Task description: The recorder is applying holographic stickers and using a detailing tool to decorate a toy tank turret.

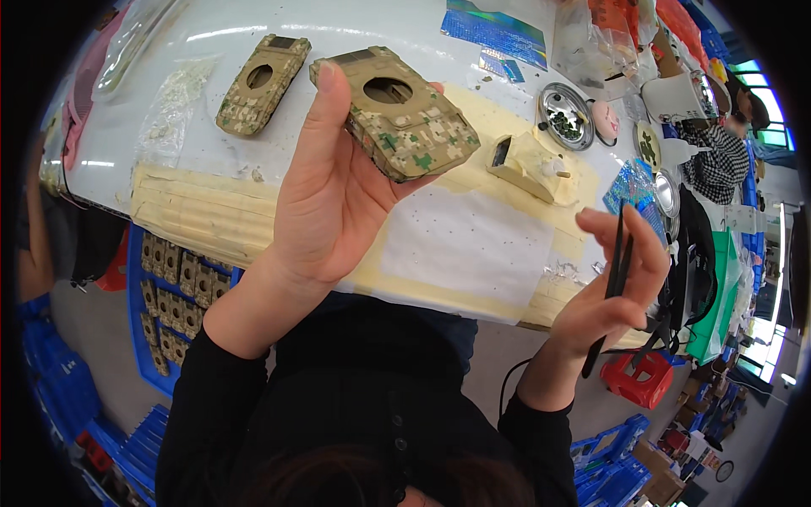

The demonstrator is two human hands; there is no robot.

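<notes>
My left hand (325, 190) is closed around a camouflage-painted toy tank hull (414, 127), held tilted above the table with its round turret hole facing up. The thumb lies along its near left side. In my right hand (612, 287) is a pair of black tweezers (621, 275), gripped between thumb and fingers, apart from the hull and over the table's front edge. A second camouflage tank hull (241, 106) rests on the table to the left. Below the held hull lies a white paper sheet (469, 245) dotted with tiny dark specks.
A metal dish (566, 117) holds small dark green pieces at the right. Near it stand a taped cream block (534, 169) and a blue holographic packet (634, 196). At lower left, a blue crate (138, 313) holds rows of hulls. A red stool (638, 380) stands at right.
</notes>
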